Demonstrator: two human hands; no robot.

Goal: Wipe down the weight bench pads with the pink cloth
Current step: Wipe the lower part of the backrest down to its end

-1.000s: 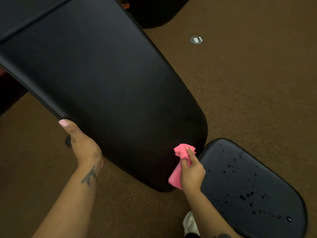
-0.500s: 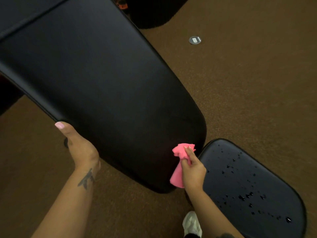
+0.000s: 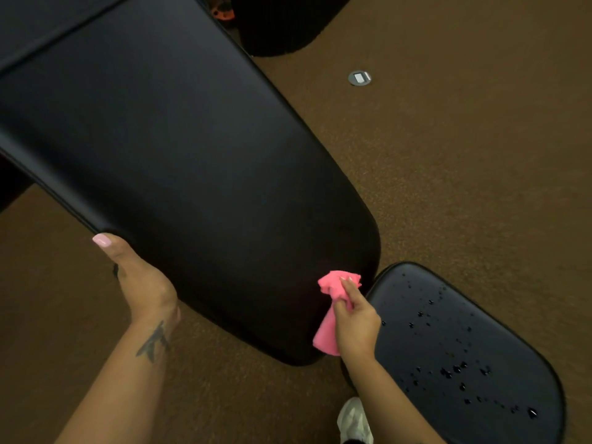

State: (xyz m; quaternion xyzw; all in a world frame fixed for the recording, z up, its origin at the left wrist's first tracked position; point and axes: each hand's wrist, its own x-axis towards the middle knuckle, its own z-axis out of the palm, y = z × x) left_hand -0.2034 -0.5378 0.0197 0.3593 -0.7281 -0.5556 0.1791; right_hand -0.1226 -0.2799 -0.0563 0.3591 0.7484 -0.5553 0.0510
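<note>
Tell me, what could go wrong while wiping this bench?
1. The seat pad is dotted with droplets. If the cloth stays on the back pad, the seat may be left wet.
2. The right hand holds the cloth bunched up, so little of it touches the pad and spots could be missed.
3. The left hand grips the pad's edge and might leave fresh smudges.

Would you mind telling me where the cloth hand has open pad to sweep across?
The long back pad is bare from the pink cloth up to its far seam. The seat pad is dotted with droplets. It is tight only where the right hand works the gap between pads.
</note>
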